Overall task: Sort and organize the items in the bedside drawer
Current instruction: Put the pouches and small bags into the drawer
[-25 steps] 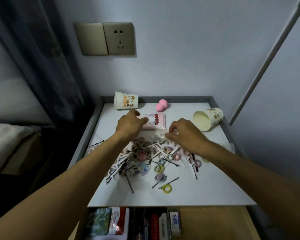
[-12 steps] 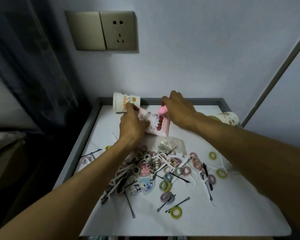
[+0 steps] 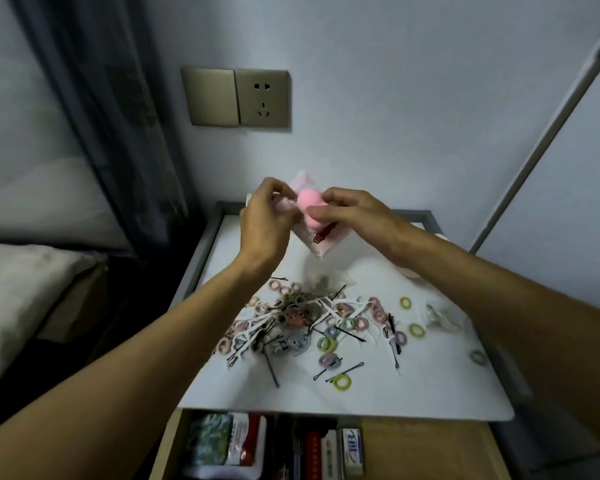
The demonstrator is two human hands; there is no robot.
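Note:
Above the back of the white bedside table top [image 3: 371, 393], my left hand [image 3: 265, 223] pinches the edge of a small pink printed pouch [image 3: 321, 239]. My right hand [image 3: 352, 213] holds a pink makeup sponge [image 3: 309, 202] at the pouch's mouth. Below the hands lies a pile of small hair ties, black bobby pins and white floss picks [image 3: 312, 320]. The drawer [image 3: 413, 448] under the table top stands open at the bottom of the view.
Packets and small boxes [image 3: 274, 445] fill the left of the drawer. A clear plastic bag [image 3: 442, 317] lies at the right of the table top. A wall socket [image 3: 262, 98] is behind, a bed [image 3: 21, 289] and curtain to the left. The paper cups are mostly hidden behind my hands.
Both hands have lifted off the table top: the left raised the pink pouch, the right picked up the pink sponge and brought it to the pouch. The view tilted back down to the drawer.

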